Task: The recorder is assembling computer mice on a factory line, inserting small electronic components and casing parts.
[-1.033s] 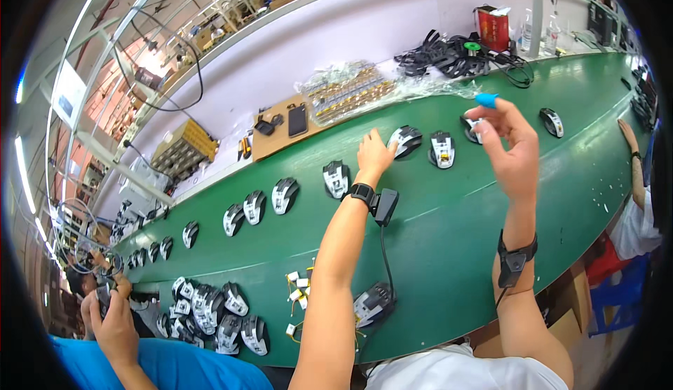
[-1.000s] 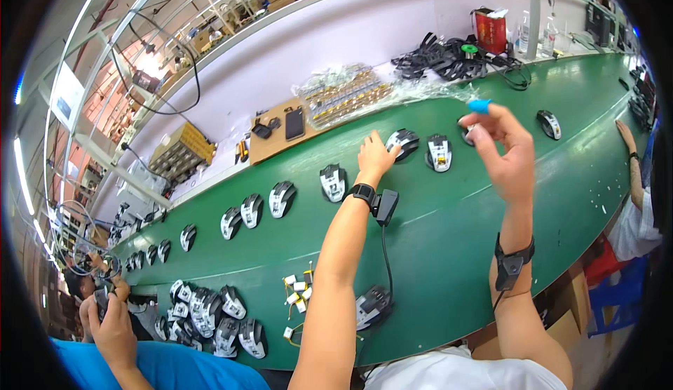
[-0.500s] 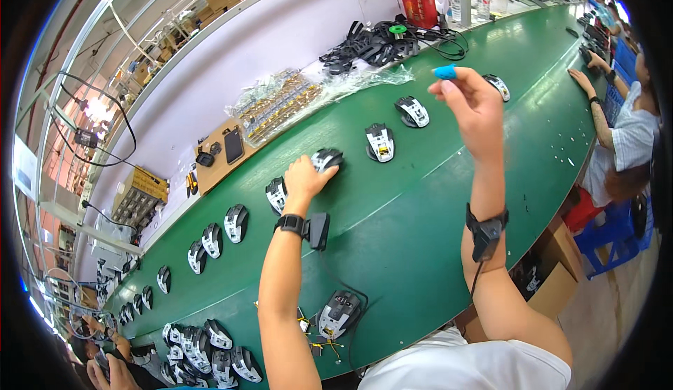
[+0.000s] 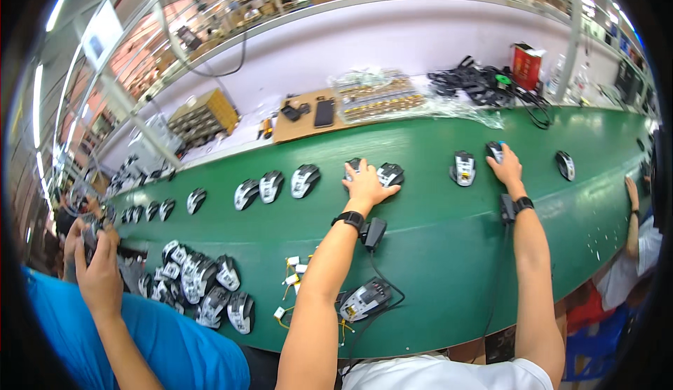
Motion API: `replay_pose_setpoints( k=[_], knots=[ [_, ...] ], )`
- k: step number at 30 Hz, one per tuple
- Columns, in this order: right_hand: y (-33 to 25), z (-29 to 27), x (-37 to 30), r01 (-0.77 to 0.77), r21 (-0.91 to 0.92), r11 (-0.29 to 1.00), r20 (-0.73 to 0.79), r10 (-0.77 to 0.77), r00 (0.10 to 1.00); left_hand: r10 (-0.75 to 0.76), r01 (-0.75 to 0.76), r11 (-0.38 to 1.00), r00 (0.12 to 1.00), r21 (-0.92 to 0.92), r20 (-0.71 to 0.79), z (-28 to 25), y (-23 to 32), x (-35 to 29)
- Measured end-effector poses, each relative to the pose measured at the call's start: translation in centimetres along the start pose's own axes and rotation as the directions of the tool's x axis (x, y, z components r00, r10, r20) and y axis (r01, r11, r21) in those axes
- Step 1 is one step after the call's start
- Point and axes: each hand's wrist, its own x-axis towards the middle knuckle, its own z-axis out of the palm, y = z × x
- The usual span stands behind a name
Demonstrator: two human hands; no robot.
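Leans over a long green bench. Rests left fingers, spread wide, on a rounded black-and-silver plastic mouse shell, matching shell beside the thumb. Bends right fingers over a similar shell; cannot tell whether gripping.

1. No words or numbers can be read anywhere.
2. Far right: the red tin bears markings too small to read.
3. Far left: the white sheet is too blurred to read.
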Motion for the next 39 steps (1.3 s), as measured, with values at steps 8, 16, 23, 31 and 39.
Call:
replay_pose_setpoints(
  k=[8, 16, 23, 31, 39],
  knots=[
    [-10.0, -1.1, -3.1, 0.226, 0.624, 0.748, -0.097, -0.214, 0.972, -0.164, 0.169, 0.984, 0.983, 0.059, -0.081, -2.3, -7.0, -0.9],
    [-18.1, 1.5, -12.1, 0.25, 0.733, 0.632, 0.164, -0.521, 0.837, -0.168, 0.17, 0.978, 0.985, 0.118, -0.028, -5.1, -12.3, -1.7],
    [-16.1, 1.8, -13.5, 0.324, 0.569, 0.756, 0.144, -0.48, 0.865, -0.285, 0.304, 0.948, 0.943, 0.095, -0.169, -6.4, -17.5, -0.6],
    [-16.0, 3.9, -13.7, 0.397, 0.462, 0.793, 0.073, -0.48, 0.874, -0.528, 0.547, 0.828, 0.834, 0.124, -0.16, -7.8, -23.0, -1.6],
    [-23.7, 0.1, -15.3, 0.268, 0.824, 0.5, 0.087, -0.579, 0.811, -0.121, 0.038, 0.893, 0.98, -0.449, -0.157, -7.0, -15.4, -2.9]
  ],
)
